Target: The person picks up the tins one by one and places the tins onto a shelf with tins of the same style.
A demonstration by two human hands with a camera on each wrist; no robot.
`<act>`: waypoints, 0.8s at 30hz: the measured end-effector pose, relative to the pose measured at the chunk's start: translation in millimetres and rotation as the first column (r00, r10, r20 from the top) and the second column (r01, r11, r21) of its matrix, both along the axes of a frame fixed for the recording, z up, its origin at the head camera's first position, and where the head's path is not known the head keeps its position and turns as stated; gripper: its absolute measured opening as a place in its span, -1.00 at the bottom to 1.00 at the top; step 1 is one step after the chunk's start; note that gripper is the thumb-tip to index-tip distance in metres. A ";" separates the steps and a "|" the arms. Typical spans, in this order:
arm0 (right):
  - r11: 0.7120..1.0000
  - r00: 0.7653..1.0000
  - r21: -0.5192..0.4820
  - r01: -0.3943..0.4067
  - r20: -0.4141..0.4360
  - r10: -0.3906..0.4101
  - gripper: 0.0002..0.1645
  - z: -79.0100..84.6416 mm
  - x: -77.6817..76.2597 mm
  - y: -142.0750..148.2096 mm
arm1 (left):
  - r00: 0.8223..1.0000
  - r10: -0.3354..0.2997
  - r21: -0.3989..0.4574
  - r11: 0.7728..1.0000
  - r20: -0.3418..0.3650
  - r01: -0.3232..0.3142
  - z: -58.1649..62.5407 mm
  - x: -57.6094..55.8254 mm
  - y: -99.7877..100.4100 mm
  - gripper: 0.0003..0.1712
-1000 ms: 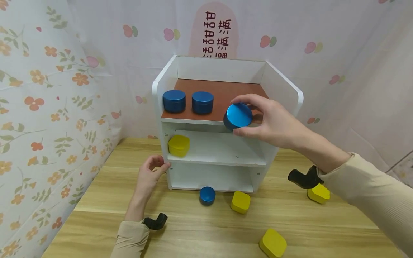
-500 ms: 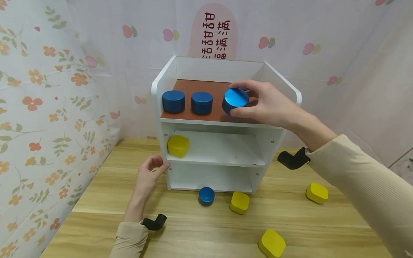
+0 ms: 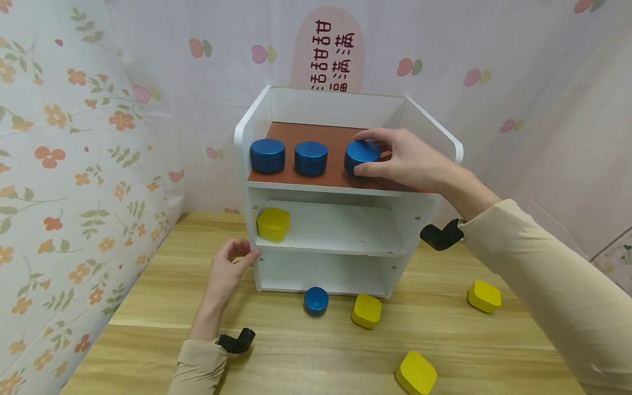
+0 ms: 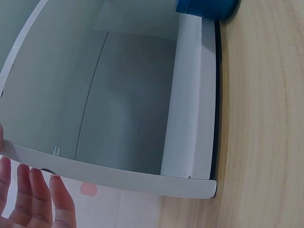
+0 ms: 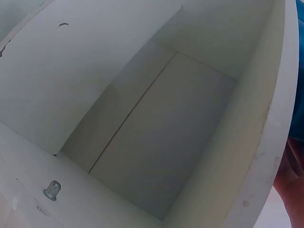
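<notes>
My right hand (image 3: 417, 162) grips a round blue tin (image 3: 361, 154) between thumb and fingers, upright at the brown top board of a white shelf unit (image 3: 336, 190). Two more blue tins, a left one (image 3: 267, 156) and a middle one (image 3: 311, 159), stand on that board to its left. My left hand (image 3: 228, 271) holds the unit's left side panel, thumb at the front edge and fingers (image 4: 38, 194) outside. In the right wrist view only a strip of blue tin (image 5: 299, 95) and part of the hand show at the right edge.
A yellow square tin (image 3: 274, 224) sits at the left of the middle shelf. On the wooden table (image 3: 296, 356) before the unit are a blue tin (image 3: 316, 301) and a yellow tin (image 3: 367, 311). Farther right lie two yellow tins, one near (image 3: 416, 373), one farther (image 3: 484, 296).
My right hand has carried the blue tin from in front of the top board's edge back over the board, then lowered and levelled it there. My left hand has stayed at the side panel.
</notes>
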State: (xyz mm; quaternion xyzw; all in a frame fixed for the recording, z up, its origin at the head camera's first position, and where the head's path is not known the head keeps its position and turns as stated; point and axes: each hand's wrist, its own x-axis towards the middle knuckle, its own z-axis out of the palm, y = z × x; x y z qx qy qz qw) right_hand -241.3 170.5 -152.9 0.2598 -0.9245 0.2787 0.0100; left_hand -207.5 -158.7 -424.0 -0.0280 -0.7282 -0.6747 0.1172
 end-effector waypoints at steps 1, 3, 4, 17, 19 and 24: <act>1.000 1.000 0.010 0.002 0.001 -0.002 -0.25 -0.5 -0.5 -0.1 | 1.000 -0.002 0.002 1.000 -0.003 0.002 0.0 -0.1 -0.1 -0.61; 1.000 1.000 0.026 0.006 0.001 -0.006 -0.24 -1.4 -1.3 -0.4 | 1.000 0.000 0.006 1.000 -0.009 0.000 0.0 -0.3 -0.5 -0.62; 1.000 1.000 0.028 0.008 0.000 -0.008 -0.25 -1.8 -1.7 -0.4 | 1.000 0.001 0.005 1.000 -0.012 -0.001 0.0 -0.4 -0.7 -0.62; 0.999 1.000 0.043 0.018 0.014 -0.019 -0.25 -0.5 -3.2 -2.9 | 1.000 -0.006 -0.020 1.000 -0.009 0.006 -1.8 -1.6 -1.3 -0.57; 0.999 1.000 0.050 0.017 0.014 -0.017 -0.24 0.4 -3.3 -4.0 | 1.000 -0.007 -0.015 1.000 -0.011 0.007 -1.7 -1.3 -1.1 -0.58; 0.997 1.000 0.075 0.024 -0.001 -0.024 -0.24 -1.0 -5.1 -5.0 | 1.000 -0.006 -0.011 1.000 -0.015 0.006 -1.1 -0.4 -0.8 -0.59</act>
